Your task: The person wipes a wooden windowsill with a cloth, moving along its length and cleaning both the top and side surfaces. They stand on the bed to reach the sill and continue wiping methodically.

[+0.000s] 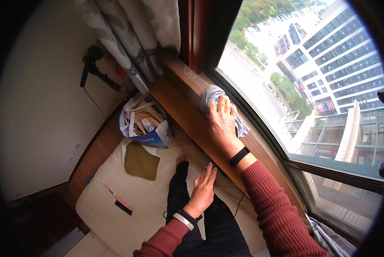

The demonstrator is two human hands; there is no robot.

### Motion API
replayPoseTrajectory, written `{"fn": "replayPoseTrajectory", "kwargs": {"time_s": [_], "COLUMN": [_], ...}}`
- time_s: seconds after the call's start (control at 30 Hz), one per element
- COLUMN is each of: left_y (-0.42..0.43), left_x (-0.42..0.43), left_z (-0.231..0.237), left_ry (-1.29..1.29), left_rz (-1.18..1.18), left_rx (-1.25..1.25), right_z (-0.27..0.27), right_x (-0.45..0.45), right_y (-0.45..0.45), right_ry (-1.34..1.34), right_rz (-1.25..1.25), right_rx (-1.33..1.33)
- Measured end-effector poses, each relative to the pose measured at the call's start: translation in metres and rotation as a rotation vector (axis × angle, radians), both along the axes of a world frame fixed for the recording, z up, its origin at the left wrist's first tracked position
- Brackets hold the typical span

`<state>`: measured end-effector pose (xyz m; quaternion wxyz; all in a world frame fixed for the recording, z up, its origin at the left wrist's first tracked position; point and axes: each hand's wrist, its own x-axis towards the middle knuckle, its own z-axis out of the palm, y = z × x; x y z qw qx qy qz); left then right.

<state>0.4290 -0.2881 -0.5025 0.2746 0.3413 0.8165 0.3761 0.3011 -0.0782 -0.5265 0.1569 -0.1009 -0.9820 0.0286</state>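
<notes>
My right hand (223, 123) presses a crumpled grey cloth (214, 93) onto the wooden windowsill (192, 82), close to the window frame; part of the cloth sticks out beside the wrist. My left hand (202, 192) is above my legs, holding nothing, its fingers extended and lying near one another. Below the sill is a mattress with a cream cover (147, 205). On it lie a folded olive-green cloth (142, 160) and a pink-handled brush (118, 198) with black bristles.
A blue and white bag (147, 138) full of items stands at the sill's far end. Patterned curtains (131, 38) hang above it. A black device (95, 70) with a cord is by the wall. Along the right runs a large window (275, 106). A thin cable (240, 204) hangs beside my leg.
</notes>
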Motion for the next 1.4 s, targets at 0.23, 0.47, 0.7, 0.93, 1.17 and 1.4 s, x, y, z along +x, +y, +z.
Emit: {"fn": "replayPoseTrajectory", "kwargs": {"time_s": [0.23,0.47,0.7,0.93,1.17,1.4], "left_y": [-0.018,-0.053,-0.085,-0.095,-0.085,-0.072], "left_x": [-0.051,-0.114,-0.158,-0.178,-0.188,-0.188], "left_z": [-0.011,-0.014,-0.017,-0.010,-0.006,-0.001], "left_ry": [-0.053,-0.086,-0.052,-0.099,-0.091,-0.138], "left_rz": [-0.004,0.069,0.139,0.091,0.078,0.050], "left_rx": [0.004,-0.062,-0.053,-0.121,-0.083,-0.063], "right_z": [-0.007,-0.017,-0.021,-0.008,0.012,0.039], "right_x": [-0.073,-0.169,-0.245,-0.264,-0.175,-0.031], "right_y": [-0.018,-0.037,-0.058,-0.040,-0.011,0.013], "right_ry": [0.006,0.012,0.179,0.256,0.014,-0.229], "right_rz": [-0.023,-0.030,-0.016,0.276,0.459,0.308], "right_rx": [0.051,0.037,-0.044,-0.114,-0.183,-0.580]}}
